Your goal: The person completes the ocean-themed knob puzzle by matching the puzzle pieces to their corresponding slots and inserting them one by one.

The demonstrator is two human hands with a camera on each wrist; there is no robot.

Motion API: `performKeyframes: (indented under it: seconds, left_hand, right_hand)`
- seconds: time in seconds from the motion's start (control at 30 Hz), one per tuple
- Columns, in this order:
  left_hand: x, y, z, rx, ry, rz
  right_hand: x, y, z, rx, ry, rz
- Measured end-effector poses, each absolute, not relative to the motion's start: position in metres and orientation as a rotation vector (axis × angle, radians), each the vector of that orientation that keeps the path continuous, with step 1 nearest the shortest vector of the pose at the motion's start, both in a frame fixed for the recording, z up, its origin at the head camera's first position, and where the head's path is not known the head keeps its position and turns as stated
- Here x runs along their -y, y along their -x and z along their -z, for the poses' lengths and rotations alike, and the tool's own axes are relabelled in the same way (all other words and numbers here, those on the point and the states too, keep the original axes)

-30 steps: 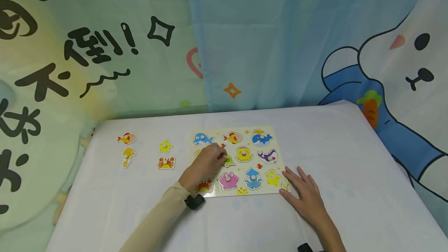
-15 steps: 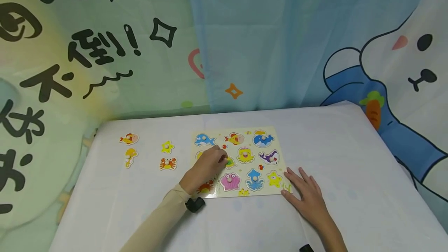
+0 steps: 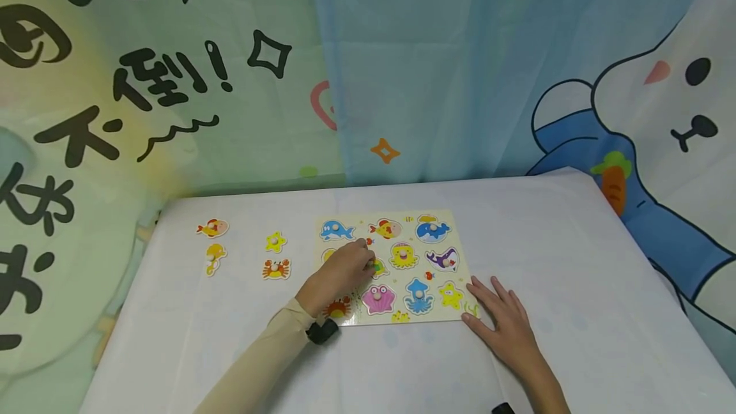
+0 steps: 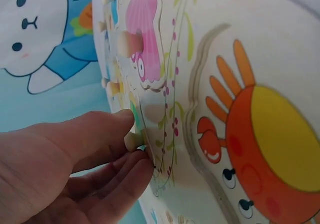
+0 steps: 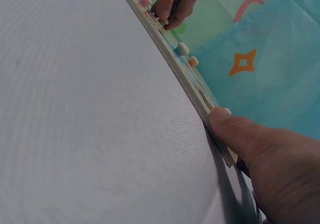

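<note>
A wooden knob puzzle board [image 3: 398, 287] with sea-animal pictures lies on the white table. Over its left part, my left hand [image 3: 339, 271] pinches the small knob [image 4: 133, 142] of a green-and-yellow puzzle piece [image 3: 380, 268] between thumb and fingers; the hand partly hides that piece. Beside it are a pink shell piece [image 3: 377, 299] and the crab picture [image 4: 250, 149] in its recess. At the board's right edge rests my right hand [image 3: 503, 321], fingers spread, with the thumb [image 5: 235, 131] against the near corner.
Left of the board lie several loose pieces: a fish [image 3: 213, 228], a seahorse [image 3: 213, 259], a star [image 3: 276, 242] and a crab [image 3: 276, 269]. A printed cloth backdrop [image 3: 402, 82] hangs behind the table [image 3: 230, 324].
The head view has shifted slightly. My left hand stays at the green-and-yellow piece with only a small shift of its fingers, and my right hand keeps its place at the board's edge.
</note>
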State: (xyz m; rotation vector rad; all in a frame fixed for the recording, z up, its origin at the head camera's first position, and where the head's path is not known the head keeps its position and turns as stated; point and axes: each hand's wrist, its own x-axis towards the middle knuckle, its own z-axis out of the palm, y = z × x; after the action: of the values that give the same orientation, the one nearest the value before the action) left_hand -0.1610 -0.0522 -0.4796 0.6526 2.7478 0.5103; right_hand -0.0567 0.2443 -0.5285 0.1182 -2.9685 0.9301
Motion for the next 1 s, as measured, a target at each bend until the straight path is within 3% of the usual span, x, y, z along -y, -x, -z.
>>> performKeyframes:
  seconds: [0.7, 1.0]
  left_hand:
    - [0.054, 0.146, 0.487, -2.883, -0.811, -0.405]
    - [0.061, 0.141, 0.491, -2.842, -0.721, -0.668]
  right_hand:
    - [-0.246, 0.058, 0.531, 2.969, -0.123, -0.954]
    - [-0.246, 0.058, 0.531, 2.983, -0.117, -0.944]
